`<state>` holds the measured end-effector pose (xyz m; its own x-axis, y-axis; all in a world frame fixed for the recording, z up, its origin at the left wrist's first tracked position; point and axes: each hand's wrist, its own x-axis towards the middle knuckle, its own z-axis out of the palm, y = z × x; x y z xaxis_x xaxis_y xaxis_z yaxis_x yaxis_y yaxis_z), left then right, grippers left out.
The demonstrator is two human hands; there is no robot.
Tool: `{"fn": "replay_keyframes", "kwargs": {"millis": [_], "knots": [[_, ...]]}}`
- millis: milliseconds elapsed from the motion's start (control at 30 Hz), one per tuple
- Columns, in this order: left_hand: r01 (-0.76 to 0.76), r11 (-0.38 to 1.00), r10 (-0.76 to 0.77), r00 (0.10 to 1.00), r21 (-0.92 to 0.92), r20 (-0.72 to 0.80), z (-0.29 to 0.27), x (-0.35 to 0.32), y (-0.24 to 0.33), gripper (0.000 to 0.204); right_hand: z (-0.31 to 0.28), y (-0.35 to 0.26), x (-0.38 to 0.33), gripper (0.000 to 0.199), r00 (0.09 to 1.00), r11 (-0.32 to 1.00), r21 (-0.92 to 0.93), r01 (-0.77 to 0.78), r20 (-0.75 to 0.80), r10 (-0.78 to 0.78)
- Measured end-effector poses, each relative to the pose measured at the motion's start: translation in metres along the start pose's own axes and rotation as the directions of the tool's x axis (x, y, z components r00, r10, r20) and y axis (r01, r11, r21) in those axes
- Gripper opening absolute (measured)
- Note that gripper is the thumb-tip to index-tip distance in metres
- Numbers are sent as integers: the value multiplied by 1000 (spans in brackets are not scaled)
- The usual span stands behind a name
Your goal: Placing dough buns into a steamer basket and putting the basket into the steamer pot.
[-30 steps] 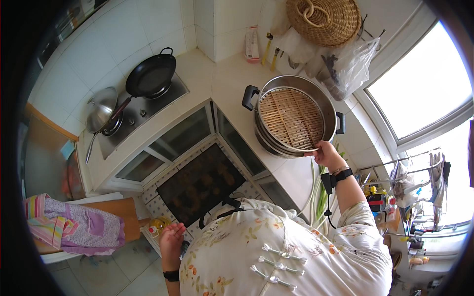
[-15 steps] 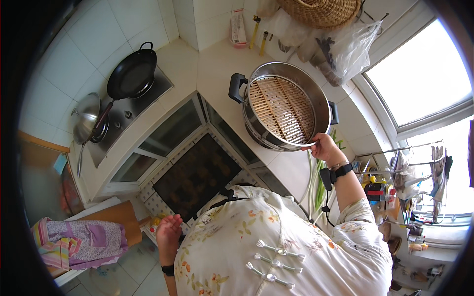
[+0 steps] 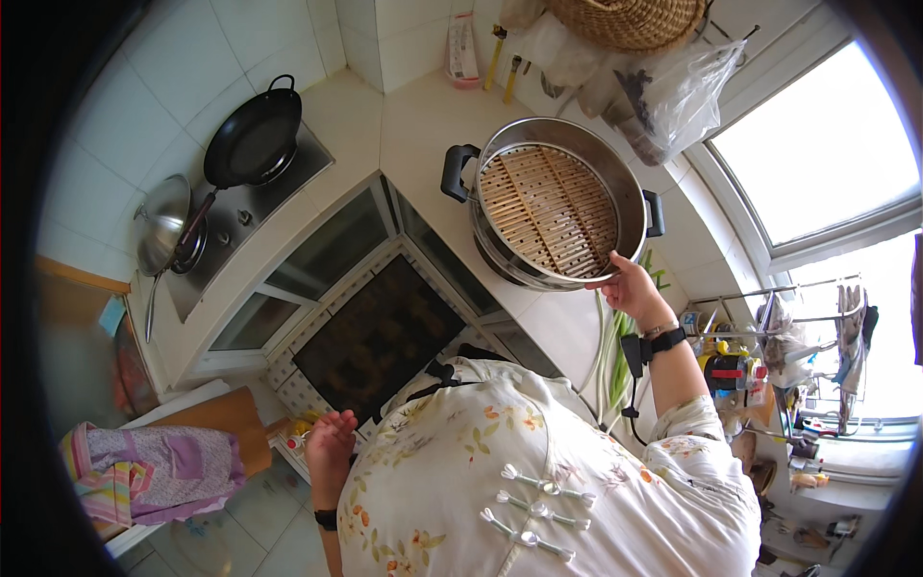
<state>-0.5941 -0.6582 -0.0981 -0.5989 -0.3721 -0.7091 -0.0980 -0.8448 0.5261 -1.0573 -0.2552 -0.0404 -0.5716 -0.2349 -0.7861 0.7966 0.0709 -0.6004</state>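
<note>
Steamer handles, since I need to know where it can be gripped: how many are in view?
2: the left handle and the right handle, both black, on opposite sides of the steamer. Others may be hidden lower down.

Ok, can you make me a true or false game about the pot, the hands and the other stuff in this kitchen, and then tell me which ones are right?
1. The right hand holds the rim of the steel pot. True.
2. The left hand is touching the pot too. False: it is away from the pot, over on the left.
3. A slatted rack lies inside the pot. True.
4. Long green stalks lie on the counter. True.
5. The black wok is inside the pot. False: it is on the stove.
6. The cloth on the left is all black. False: it is lilac, with a striped part.
</note>
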Motion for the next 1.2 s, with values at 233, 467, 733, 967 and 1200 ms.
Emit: {"fn": "replay_keyframes", "kwargs": {"millis": [233, 467, 733, 967, 1200], "knots": [[-95, 989, 93, 995, -112, -22, -18, -3, -17, 20, 14, 112, 11, 26, 996, 997, 71, 35, -90, -29], [-109, 994, 108, 993, -9, -55, -19, -39, -15, 23, 50, 175, 121, 94, 979, -432, -889, 153, 196, -57], [-232, 947, 162, 942, -221, -293, -56, -95, -61, 24, 26, 151, 153, 82, 918, -863, -499, -75, 303, -255], [-381, 871, 229, 873, -311, -430, -52, -154, -140, 26, 25, 153, 166, 83, 931, -866, -499, 42, 334, -147], [-424, 839, 88, 725, -342, -683, -42, -230, -183, 19, 64, 177, 149, 83, 949, -834, -541, 109, 306, -75]]}}
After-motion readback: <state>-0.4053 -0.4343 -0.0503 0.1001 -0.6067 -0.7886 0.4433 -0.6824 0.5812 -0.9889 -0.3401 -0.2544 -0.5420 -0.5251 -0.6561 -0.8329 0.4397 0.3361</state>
